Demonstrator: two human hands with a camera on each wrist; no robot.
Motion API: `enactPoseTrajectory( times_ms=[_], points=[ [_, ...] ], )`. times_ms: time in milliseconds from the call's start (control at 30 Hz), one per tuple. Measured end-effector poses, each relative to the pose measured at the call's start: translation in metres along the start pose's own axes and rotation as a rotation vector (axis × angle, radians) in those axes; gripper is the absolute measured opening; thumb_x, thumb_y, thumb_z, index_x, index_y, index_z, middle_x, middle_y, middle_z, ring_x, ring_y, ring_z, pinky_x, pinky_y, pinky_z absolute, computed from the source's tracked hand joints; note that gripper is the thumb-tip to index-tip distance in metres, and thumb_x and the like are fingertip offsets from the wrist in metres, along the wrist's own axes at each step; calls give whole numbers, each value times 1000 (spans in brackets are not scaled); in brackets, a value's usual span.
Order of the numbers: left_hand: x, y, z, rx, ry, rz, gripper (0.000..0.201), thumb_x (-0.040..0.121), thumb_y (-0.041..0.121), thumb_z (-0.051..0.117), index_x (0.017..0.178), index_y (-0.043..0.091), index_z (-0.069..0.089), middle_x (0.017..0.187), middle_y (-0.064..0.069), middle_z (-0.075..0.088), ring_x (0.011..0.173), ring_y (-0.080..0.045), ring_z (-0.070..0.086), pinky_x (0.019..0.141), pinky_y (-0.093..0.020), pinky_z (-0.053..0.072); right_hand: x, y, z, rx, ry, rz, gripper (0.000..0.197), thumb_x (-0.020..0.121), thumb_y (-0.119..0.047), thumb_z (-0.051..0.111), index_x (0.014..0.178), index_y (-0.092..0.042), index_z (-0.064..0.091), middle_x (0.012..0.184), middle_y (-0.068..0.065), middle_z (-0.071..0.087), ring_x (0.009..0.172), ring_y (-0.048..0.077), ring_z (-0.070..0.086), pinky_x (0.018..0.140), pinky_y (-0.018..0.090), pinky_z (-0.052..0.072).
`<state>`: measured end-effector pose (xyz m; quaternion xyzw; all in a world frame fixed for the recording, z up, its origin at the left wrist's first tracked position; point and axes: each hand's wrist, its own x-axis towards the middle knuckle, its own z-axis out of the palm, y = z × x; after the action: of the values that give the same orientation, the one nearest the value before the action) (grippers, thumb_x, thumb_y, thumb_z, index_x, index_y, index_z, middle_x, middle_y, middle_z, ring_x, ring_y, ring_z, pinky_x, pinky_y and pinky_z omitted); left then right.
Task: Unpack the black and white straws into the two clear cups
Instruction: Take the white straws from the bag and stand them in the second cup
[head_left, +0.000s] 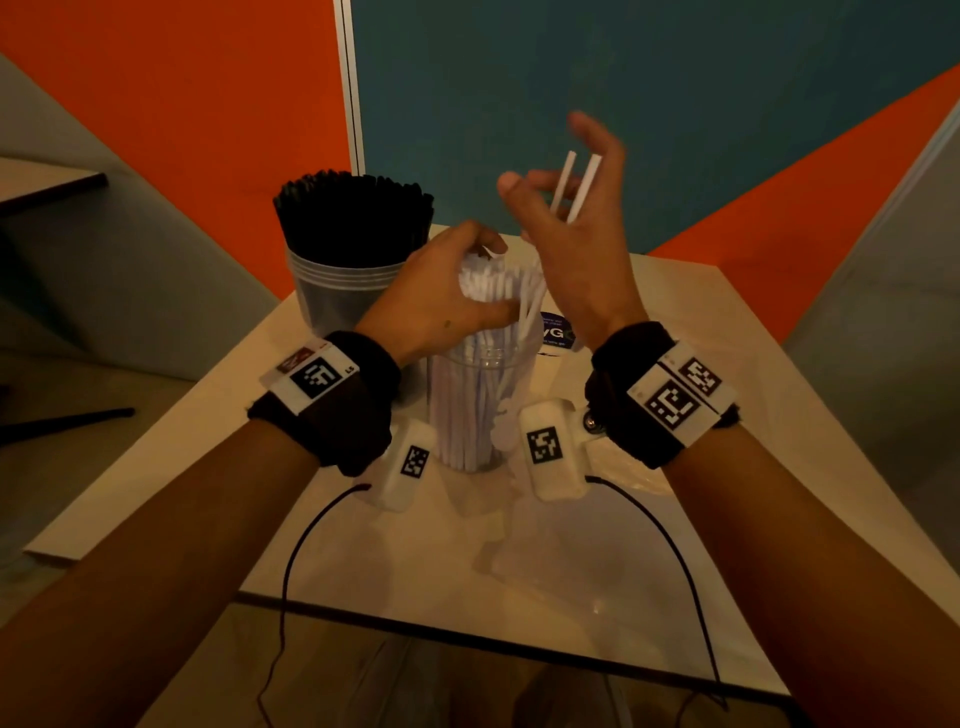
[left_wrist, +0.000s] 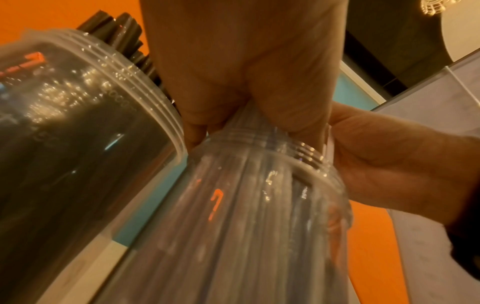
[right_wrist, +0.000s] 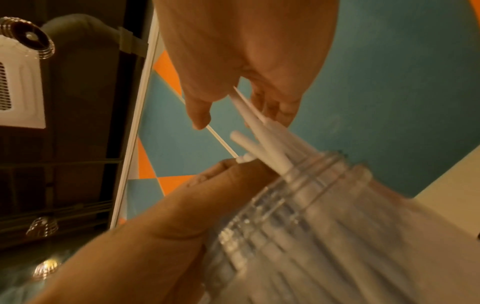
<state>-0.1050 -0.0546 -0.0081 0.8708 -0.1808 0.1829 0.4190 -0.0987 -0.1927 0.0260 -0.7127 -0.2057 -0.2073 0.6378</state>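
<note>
A clear cup (head_left: 478, 410) packed with white straws (head_left: 493, 286) stands mid-table. My left hand (head_left: 441, 296) grips the straws' tops from the left, just above the cup's rim (left_wrist: 259, 152), fingers and thumb wrapped around the bundle. My right hand (head_left: 571, 249) is raised above and right of the cup, its fingers loosely curled around two white straws (head_left: 584, 187) that slant down towards the cup (right_wrist: 324, 226). Behind and to the left, a second clear cup (head_left: 337, 296) is full of black straws (head_left: 353, 213).
The pale table (head_left: 467, 561) ends close in front of me and drops away on the left. A round blue sticker (head_left: 558, 332) lies behind the white cup. Something clear and glossy lies on the table at right (head_left: 639, 483). Orange and teal walls stand close behind.
</note>
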Motion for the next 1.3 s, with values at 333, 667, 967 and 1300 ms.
enactPoseTrajectory(
  times_ms=[333, 667, 967, 1300],
  points=[
    [-4, -4, -3, -97, -5, 3, 42, 84, 27, 66, 120, 17, 47, 124, -2, 50, 111, -8, 50, 84, -5, 38, -11, 17, 3, -213, -159, -67, 34, 100, -30, 43, 119, -10, 64, 116, 2, 66, 109, 11, 60, 93, 24, 47],
    [-26, -6, -8, -327, -135, -55, 101, 69, 40, 80, 143, 30, 11, 129, 18, 40, 118, 13, 45, 91, -7, 41, -26, 15, -9, -329, -365, 76, 40, 101, -39, 35, 131, -20, 52, 139, -2, 50, 121, 5, 46, 100, 16, 37],
    [-21, -6, 12, -425, 7, -29, 106, 69, 0, 79, 146, 13, 8, 117, 16, 49, 103, 13, 56, 83, -8, 45, -34, -1, 4, -135, -389, 181, 40, 102, -40, 30, 131, -21, 48, 119, -10, 57, 100, -11, 55, 89, 9, 45],
    [-26, 0, 1, -249, 96, -52, 108, 63, 46, 83, 146, 27, 16, 142, 1, 34, 131, -7, 36, 104, -20, 35, -35, 1, -16, -44, -282, 230, 46, 100, -45, 30, 135, -20, 48, 125, -12, 54, 123, 3, 49, 108, 33, 41]
  ],
)
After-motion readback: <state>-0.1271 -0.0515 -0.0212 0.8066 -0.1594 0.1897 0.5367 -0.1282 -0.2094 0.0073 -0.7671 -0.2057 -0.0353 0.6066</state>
